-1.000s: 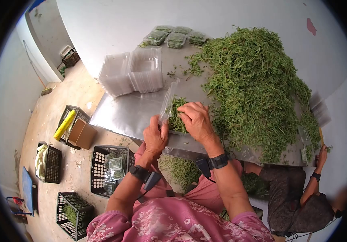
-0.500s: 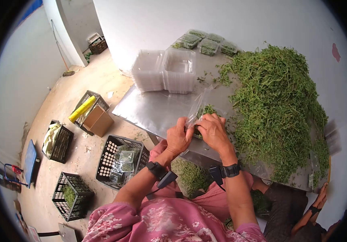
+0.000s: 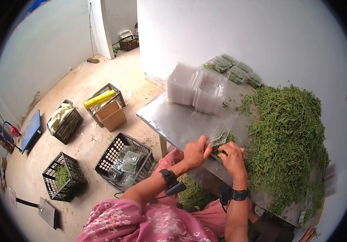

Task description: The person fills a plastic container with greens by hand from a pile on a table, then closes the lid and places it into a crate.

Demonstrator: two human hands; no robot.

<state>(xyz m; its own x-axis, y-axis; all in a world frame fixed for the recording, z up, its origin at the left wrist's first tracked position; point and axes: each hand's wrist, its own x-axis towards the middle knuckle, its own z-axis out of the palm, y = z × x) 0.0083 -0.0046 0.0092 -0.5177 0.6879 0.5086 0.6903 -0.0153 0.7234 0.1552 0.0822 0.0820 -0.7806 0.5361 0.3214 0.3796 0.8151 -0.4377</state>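
Greens [image 3: 286, 141] are heaped at the right of the frame, within reach on the steel table [image 3: 169, 117]. Empty clear trays [image 3: 197, 88] are stacked at upper centre; filled packs [image 3: 127, 159] are kept in a black crate [image 3: 109, 155] at lower left. At centre, one open tray [image 3: 223, 135] of greens is gripped by left hand [image 3: 195, 152] and right hand [image 3: 233, 158], held close together.
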